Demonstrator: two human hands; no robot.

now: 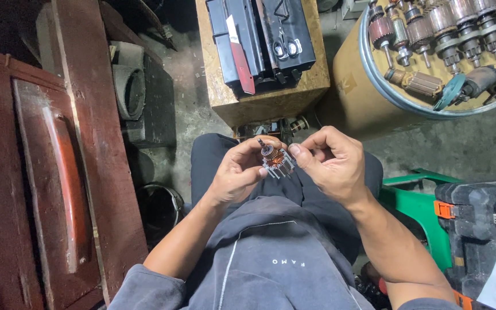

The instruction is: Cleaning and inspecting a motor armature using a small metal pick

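My left hand (237, 172) grips a small motor armature (275, 159) with copper windings and a thin shaft that points up and to the left. My right hand (331, 162) pinches the armature's right side with thumb and forefinger. Both hands are held above my lap, over dark trousers and a grey shirt. The lower part of the armature is partly hidden by my fingers.
A chipboard box (265, 97) ahead carries a black tray with scissors (285, 46) and a red-handled tool (241, 60). At the upper right, a round drum top (374, 97) holds several larger armatures (431, 26). Dark red wooden furniture (58, 161) stands left; a green stand (417, 206) and black case (477, 224) are right.
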